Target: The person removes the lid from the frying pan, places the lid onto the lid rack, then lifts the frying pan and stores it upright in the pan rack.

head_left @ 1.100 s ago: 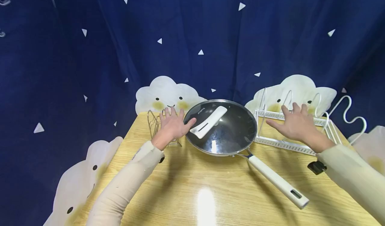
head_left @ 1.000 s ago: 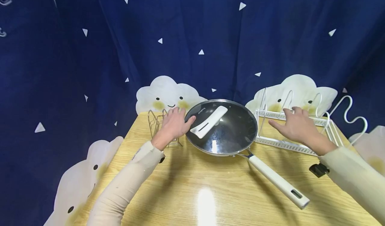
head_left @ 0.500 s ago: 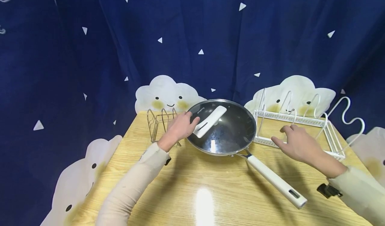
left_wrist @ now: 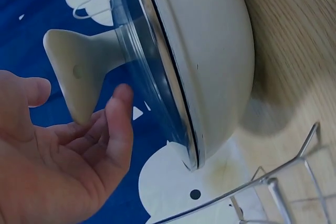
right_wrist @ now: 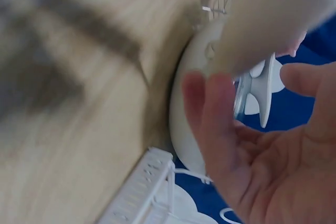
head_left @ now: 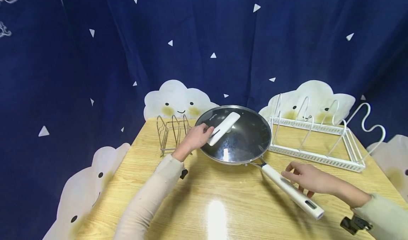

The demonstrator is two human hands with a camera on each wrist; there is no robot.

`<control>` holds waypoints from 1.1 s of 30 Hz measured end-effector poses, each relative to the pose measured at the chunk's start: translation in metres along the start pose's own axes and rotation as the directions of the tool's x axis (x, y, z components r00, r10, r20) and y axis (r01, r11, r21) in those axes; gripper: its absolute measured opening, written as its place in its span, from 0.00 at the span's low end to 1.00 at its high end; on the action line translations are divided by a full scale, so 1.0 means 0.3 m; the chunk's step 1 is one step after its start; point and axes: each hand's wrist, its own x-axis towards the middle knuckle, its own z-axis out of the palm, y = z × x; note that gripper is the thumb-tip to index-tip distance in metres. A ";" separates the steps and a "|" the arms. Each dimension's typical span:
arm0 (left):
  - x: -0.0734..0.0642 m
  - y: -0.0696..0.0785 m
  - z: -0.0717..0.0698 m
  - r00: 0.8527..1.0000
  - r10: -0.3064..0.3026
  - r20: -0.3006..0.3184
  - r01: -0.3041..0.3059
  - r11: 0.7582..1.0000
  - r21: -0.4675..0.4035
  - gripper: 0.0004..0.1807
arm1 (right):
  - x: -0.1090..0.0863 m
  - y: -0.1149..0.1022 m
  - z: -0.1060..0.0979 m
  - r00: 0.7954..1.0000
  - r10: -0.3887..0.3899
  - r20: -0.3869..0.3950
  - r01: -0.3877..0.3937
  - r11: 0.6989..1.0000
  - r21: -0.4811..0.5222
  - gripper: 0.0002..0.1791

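A frying pan (left_wrist: 215, 51) with a pale outer wall stands mid-table under a glass lid (head_left: 250, 137). Across the lid lies a long white slotted lid handle (head_left: 227, 124). My left hand (head_left: 197, 137) is at the near-left end of this handle; in the left wrist view its fingers bend loosely beneath the lid handle (left_wrist: 79, 69), and a gap shows between thumb and handle. The pan's cream handle (head_left: 283, 183) points to the front right. My right hand (head_left: 307, 178) hovers beside it, thumb and fingers spread apart around its far side, as the right wrist view also shows.
A small wire rack (head_left: 163, 140) stands left of the pan. To the right is a larger white rack (head_left: 318, 158) with tall wavy dividers, close to the pan's rim. Behind the wooden table (head_left: 178, 211) hangs a dark blue curtain (head_left: 191, 20).
My left hand has moved right from over the wire rack to the lid handle. My right hand has come down and toward me from above the white rack to the pan handle.
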 end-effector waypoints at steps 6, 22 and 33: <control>0.009 -0.001 0.019 0.995 -0.066 0.078 0.074 0.991 -0.115 0.28 | -0.006 0.023 0.040 0.992 -0.091 0.089 0.087 0.995 0.040 0.16; 0.065 0.003 0.055 0.957 -0.090 0.277 0.232 0.813 -0.535 0.25 | -0.027 0.075 0.102 0.938 -0.167 0.302 -0.028 0.836 0.548 0.19; 0.113 -0.021 0.069 0.908 -0.092 0.409 0.356 0.685 -0.636 0.27 | -0.014 0.080 0.105 0.931 -0.200 0.304 -0.006 0.827 0.562 0.19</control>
